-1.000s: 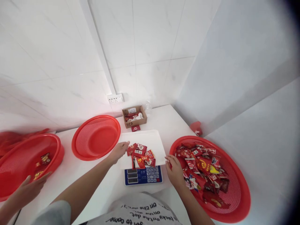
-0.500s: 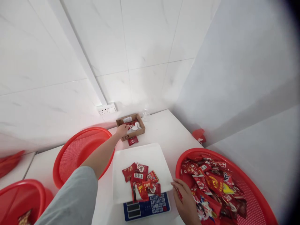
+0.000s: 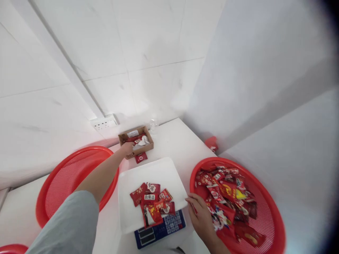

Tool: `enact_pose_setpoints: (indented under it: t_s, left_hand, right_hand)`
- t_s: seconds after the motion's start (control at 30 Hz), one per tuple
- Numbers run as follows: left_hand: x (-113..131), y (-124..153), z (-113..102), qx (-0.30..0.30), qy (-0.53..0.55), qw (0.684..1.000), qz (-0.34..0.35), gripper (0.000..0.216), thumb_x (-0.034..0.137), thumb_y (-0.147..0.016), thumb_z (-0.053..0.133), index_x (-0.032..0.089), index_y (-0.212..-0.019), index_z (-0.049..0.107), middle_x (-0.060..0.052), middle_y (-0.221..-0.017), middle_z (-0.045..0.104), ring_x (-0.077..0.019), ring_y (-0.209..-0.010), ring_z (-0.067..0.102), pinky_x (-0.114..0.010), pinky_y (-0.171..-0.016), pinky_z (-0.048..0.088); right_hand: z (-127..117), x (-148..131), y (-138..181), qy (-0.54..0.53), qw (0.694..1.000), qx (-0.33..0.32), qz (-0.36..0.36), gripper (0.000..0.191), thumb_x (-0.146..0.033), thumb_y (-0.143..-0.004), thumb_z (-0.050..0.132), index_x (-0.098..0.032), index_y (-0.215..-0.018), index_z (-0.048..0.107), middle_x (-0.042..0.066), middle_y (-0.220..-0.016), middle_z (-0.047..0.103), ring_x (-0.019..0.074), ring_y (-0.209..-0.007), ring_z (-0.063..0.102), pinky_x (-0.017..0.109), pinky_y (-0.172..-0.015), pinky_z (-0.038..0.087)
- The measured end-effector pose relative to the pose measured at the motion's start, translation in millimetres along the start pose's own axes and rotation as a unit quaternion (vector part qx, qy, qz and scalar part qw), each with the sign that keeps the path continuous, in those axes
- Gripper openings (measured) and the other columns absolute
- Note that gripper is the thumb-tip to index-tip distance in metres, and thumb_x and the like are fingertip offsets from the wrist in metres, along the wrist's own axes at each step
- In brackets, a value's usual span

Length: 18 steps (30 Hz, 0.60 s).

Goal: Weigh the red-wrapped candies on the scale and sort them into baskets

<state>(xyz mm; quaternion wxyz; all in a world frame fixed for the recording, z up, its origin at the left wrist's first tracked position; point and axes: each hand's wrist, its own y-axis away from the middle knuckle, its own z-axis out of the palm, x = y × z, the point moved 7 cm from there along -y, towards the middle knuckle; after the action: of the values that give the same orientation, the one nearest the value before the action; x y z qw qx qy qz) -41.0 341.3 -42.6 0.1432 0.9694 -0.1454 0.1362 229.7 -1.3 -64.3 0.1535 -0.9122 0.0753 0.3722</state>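
Observation:
My left hand (image 3: pixel 129 148) reaches over the near left side of a small cardboard box (image 3: pixel 148 147), its fingertips down among red packets and crumpled white paper, so its grip is hard to see. One red packet (image 3: pixel 141 157) lies in front of the box. My right hand (image 3: pixel 199 213) is closed at the right edge of the white weighing tray (image 3: pixel 159 169), with a bit of a red packet (image 3: pixel 195 209) showing between its fingers. Several red snack packets (image 3: pixel 149 197) lie on the tray. Under it, the blue keypad of the scale (image 3: pixel 159 233) shows.
On the right stands a red basket (image 3: pixel 274 211) holding many red packets. To the left, beneath my left arm, is another red basket (image 3: pixel 57 180); part of a third red rim (image 3: pixel 13 248) shows at lower left. A clear plastic thing (image 3: pixel 153 124) and wall sockets (image 3: pixel 104 122) are behind.
The view has shifted, so everything sits further left. My left hand has gone lower into the left end of the box. The right hand stays at the tray's edge.

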Motion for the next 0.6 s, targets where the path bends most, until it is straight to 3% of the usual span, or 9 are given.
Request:
enact_pose_setpoints:
  t_s: [0.2, 0.27, 0.33, 0.43, 0.5, 0.6]
  left_hand:
    - [12, 47, -25, 0.076, 0.037, 0.995, -0.044, 0.041, 0.023, -0.084, 0.049, 0.007, -0.122, 0.049, -0.017, -0.118, 0.058, -0.0327, -0.11, 0.054, -0.045, -0.093, 0.04]
    - [15, 75, -30, 0.107, 0.058, 0.991, -0.054, 0.038, 0.023, -0.091, 0.035, 0.006, -0.122, 0.049, -0.014, -0.122, 0.056, -0.0323, -0.119, 0.047, -0.052, -0.098, 0.033]
    - [16, 110, -28, 0.138, 0.088, 0.984, -0.071, 0.039, 0.021, -0.092, 0.03, 0.012, -0.128, 0.044, -0.01, -0.122, 0.058, -0.0266, -0.117, 0.05, -0.046, -0.098, 0.038]
    - [15, 169, -7, 0.158, 0.155, 0.97, -0.098, 0.052, 0.021, -0.086, 0.043, 0.022, -0.137, 0.033, -0.007, -0.117, 0.062, -0.023, -0.105, 0.059, -0.04, -0.091, 0.046]
    - [21, 204, 14, 0.172, 0.219, 0.957, -0.076, 0.062, 0.028, -0.081, 0.052, 0.02, -0.139, 0.03, -0.011, -0.128, 0.054, -0.0242, -0.112, 0.055, -0.04, -0.094, 0.045]
    - [33, 245, 45, 0.171, 0.269, 0.946, -0.059, 0.063, 0.035, -0.08, 0.051, 0.02, -0.138, 0.031, -0.012, -0.137, 0.045, -0.0249, -0.118, 0.05, -0.041, -0.096, 0.044]
  right_hand:
    - [-12, -15, -9, -0.057, 0.998, 0.01, 0.039, 0.023, -0.021, -0.082, 0.044, -0.021, -0.091, 0.065, 0.011, -0.101, 0.062, 0.0203, -0.098, 0.058, 0.038, -0.089, 0.048]
    - [-20, -6, -10, -0.063, 0.995, 0.031, 0.067, 0.024, -0.022, -0.082, 0.043, -0.02, -0.094, 0.063, 0.011, -0.104, 0.061, 0.0198, -0.101, 0.056, 0.039, -0.092, 0.046]
    - [-30, 12, -11, -0.05, 0.993, 0.042, 0.1, 0.025, -0.024, -0.082, 0.042, -0.019, -0.096, 0.062, 0.011, -0.108, 0.059, 0.02, -0.104, 0.054, 0.039, -0.094, 0.044]
    - [-43, 50, -12, 0.006, 0.991, 0.02, 0.135, 0.031, -0.025, -0.08, 0.044, -0.016, -0.105, 0.059, 0.013, -0.112, 0.057, 0.0223, -0.11, 0.051, 0.042, -0.099, 0.038]
    - [-47, 77, -18, 0.052, 0.988, -0.007, 0.142, 0.039, -0.026, -0.078, 0.046, -0.013, -0.114, 0.056, 0.015, -0.12, 0.053, 0.0249, -0.117, 0.046, 0.044, -0.103, 0.034]
    - [-44, 102, -33, 0.104, 0.985, -0.04, 0.131, 0.05, -0.027, -0.077, 0.048, -0.011, -0.125, 0.048, 0.017, -0.136, 0.041, 0.0277, -0.13, 0.032, 0.046, -0.106, 0.028]
